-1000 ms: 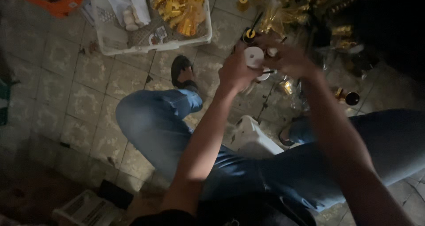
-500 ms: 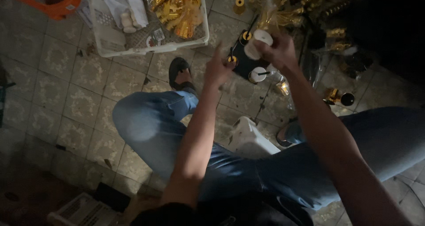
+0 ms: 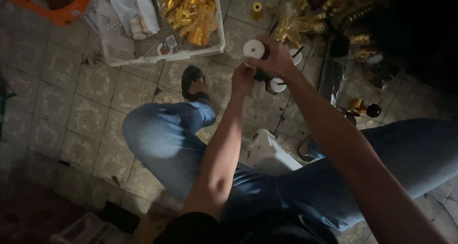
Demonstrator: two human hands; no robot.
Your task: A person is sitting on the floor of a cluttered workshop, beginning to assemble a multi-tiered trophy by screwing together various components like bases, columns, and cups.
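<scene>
a white basket (image 3: pixel 114 58) of gold bits sits on the tiled floor (image 3: pixel 71 105). the left hand (image 3: pixel 242 79) pinches the underside of a white spool (image 3: pixel 254 49); the right hand (image 3: pixel 276 58) curls closed round it, above the knees.

Both arms extended forward and down from the near edge toward the far centre, bare to above the elbow. Left forearm runs up the middle, elbow bent near the body; left hand (image 3: pixel 242 80) closed, fingers curled, knuckles facing the camera. Right forearm comes in diagonally from the near right; right hand (image 3: pixel 275 58) sits just beyond and right of the left, fingers wrapped in a grip. Hands touching or nearly so. Knees spread, seated.
</scene>
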